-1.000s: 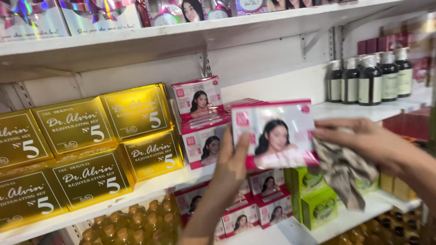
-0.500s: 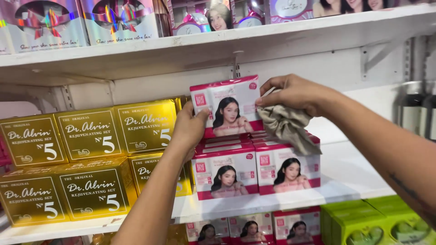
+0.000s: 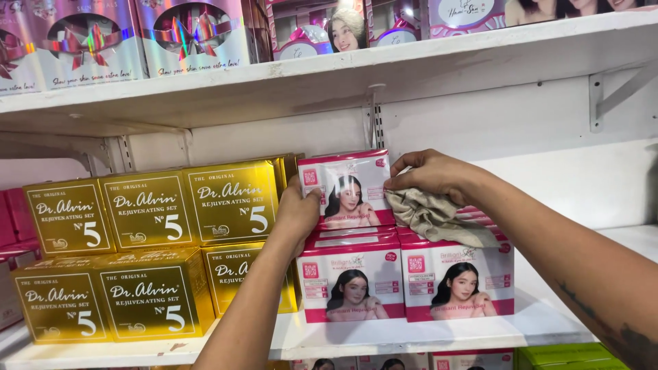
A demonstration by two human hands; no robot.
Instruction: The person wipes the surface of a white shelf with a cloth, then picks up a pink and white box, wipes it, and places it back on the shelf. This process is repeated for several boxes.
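Note:
A pink and white box [image 3: 349, 188] with a pictured person on its front rests on top of a row of like boxes [image 3: 404, 277] on the white shelf [image 3: 411, 336]. My left hand [image 3: 296, 214] grips the box's left side. My right hand [image 3: 433, 173] touches its right edge while holding a crumpled beige cloth [image 3: 435, 216], which drapes over the boxes beneath.
Shiny gold boxes [image 3: 147, 247] are stacked two high to the left on the same shelf. The upper shelf [image 3: 329, 75] carries iridescent gift boxes [image 3: 192, 34]. Green boxes [image 3: 569, 356] and more pink boxes show on the shelf below. A metal bracket [image 3: 373, 123] runs behind.
Both hands have lowered the pink box onto the stack on the shelf. The view has shifted slightly left and closer.

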